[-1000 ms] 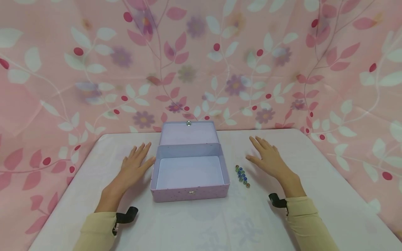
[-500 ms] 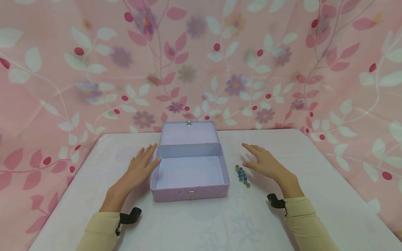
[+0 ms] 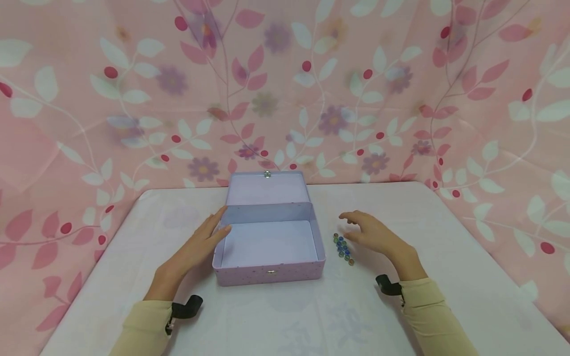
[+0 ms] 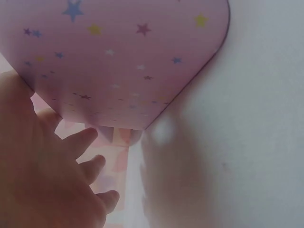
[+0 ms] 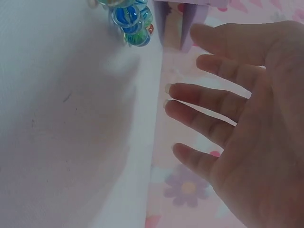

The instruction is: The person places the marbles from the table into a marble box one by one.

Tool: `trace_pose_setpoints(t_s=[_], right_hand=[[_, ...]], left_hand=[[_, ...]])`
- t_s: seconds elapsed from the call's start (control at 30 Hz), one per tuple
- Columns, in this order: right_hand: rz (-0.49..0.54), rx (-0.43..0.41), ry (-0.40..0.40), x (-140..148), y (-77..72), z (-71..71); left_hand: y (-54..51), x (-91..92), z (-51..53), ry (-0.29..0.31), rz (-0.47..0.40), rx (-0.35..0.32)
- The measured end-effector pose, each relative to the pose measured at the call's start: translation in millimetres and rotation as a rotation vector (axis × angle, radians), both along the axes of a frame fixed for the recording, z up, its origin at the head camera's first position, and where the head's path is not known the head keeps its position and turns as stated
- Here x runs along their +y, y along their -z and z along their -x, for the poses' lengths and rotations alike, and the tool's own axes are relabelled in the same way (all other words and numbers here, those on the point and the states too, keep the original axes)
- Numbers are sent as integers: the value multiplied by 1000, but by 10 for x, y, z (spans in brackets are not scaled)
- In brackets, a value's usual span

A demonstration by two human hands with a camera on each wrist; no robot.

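I see the left hand (image 3: 200, 242), fingers released, by the star-printed hinged box (image 3: 267, 276) near the back edge of the desk (image 3: 481, 282); the right hand (image 3: 374, 236), loosely bent, grasping nothing, hovers beside glass marbles (image 3: 345, 248), well inside the right edge

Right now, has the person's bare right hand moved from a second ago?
Yes: in the head view, the bare right hand has moved left, closer to the open lilac rectangular box, which has stayed put.
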State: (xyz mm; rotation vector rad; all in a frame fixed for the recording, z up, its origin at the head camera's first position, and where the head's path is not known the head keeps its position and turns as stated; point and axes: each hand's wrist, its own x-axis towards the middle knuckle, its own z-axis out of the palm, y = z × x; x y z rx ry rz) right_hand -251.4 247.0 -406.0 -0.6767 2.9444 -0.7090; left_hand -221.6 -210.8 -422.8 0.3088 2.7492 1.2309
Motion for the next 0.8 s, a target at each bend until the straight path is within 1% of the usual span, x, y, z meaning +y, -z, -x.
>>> trace_pose_setpoints(t_s=[0.1, 0.17, 0.37, 0.63, 0.8], right_hand=[[14, 0, -20, -25, 10, -3], [19, -1, -27, -45, 23, -3], [28, -20, -33, -82, 43, 1], [33, 5, -76, -118, 68, 8], [32, 5, -80, -146, 81, 14]], left_hand=[[1, 2, 2, 23, -44, -5], [5, 4, 1, 24, -61, -20], [0, 9, -16, 12, -53, -64], [5, -4, -21, 19, -65, -72], [8, -9, -21, 14, -65, -81]])
